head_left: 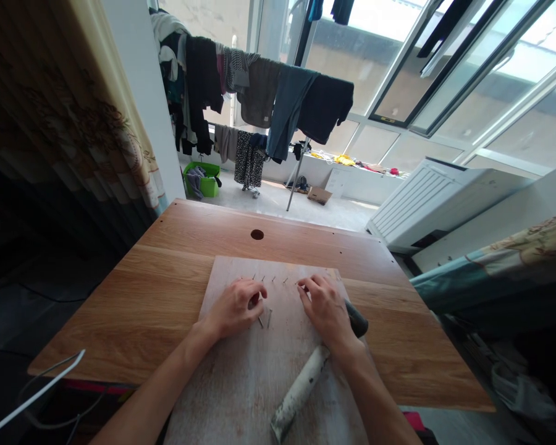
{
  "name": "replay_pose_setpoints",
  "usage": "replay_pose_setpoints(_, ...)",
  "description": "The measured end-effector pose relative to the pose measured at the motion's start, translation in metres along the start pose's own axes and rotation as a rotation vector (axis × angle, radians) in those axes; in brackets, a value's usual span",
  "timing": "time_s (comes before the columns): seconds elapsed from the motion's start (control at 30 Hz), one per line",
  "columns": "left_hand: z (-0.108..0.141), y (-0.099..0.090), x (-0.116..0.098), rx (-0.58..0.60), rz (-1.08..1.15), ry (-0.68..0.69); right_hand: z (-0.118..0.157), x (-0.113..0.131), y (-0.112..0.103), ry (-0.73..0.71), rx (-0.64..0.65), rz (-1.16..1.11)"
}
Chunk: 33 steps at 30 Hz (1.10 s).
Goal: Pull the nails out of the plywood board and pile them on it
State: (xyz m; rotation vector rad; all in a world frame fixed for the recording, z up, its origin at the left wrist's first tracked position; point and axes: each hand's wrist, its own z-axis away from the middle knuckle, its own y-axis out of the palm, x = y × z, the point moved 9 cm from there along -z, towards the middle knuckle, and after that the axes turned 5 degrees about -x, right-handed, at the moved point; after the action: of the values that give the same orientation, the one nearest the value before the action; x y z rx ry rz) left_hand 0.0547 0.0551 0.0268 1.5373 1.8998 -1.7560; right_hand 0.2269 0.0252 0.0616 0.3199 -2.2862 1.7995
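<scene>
A pale wooden board (pixel 250 371) lies before me with several thin nails (pixel 273 279) standing in a row near its far edge. At the right end of that row, my right hand (pixel 323 304) has its fingertips pinched at a nail (pixel 297 283). My left hand (pixel 238 303) rests on the board left of centre, its fingers curled; what lies inside them is hidden. Just beside its thumb are two more nails (pixel 269 318). A mallet with a worn whitish handle (pixel 301 392) and a dark head (pixel 358 319) lies on the board, partly under my right wrist.
The board sits on a wooden table (pixel 143 296) with a round hole (pixel 257 235) near its far side. Beyond stand a rack of hanging clothes (pixel 259 93) and a green basket (pixel 208 184). A white cable (pixel 41 395) curves past the left corner. Curtains hang on both sides.
</scene>
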Motion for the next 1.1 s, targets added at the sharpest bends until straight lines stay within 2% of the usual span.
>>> replay_pose_setpoints(0.13,-0.007,-0.017,0.027,-0.234,0.068,-0.22,-0.004,-0.023,-0.015,0.047,-0.088,0.143)
replay_pose_setpoints(0.2,-0.01,-0.02,0.037,-0.283,0.07,-0.325,-0.006,-0.03,-0.018,0.068,-0.109,0.18)
replay_pose_setpoints(0.27,-0.012,-0.023,0.039,-0.313,0.068,-0.362,-0.007,-0.034,-0.019,0.077,-0.115,0.198)
replay_pose_setpoints(0.5,-0.011,-0.024,0.022,-0.374,0.133,-0.187,-0.01,-0.032,-0.013,0.049,-0.095,0.22)
replay_pose_setpoints(0.87,-0.009,-0.029,0.026,-0.445,0.091,-0.213,-0.01,-0.03,-0.014,0.031,-0.132,0.199)
replay_pose_setpoints(1.03,-0.01,-0.027,0.027,-0.416,0.069,-0.219,-0.014,-0.025,-0.031,0.042,-0.199,0.126)
replay_pose_setpoints(1.1,-0.01,-0.026,0.027,-0.411,0.07,-0.216,-0.015,-0.018,-0.035,0.026,-0.161,0.019)
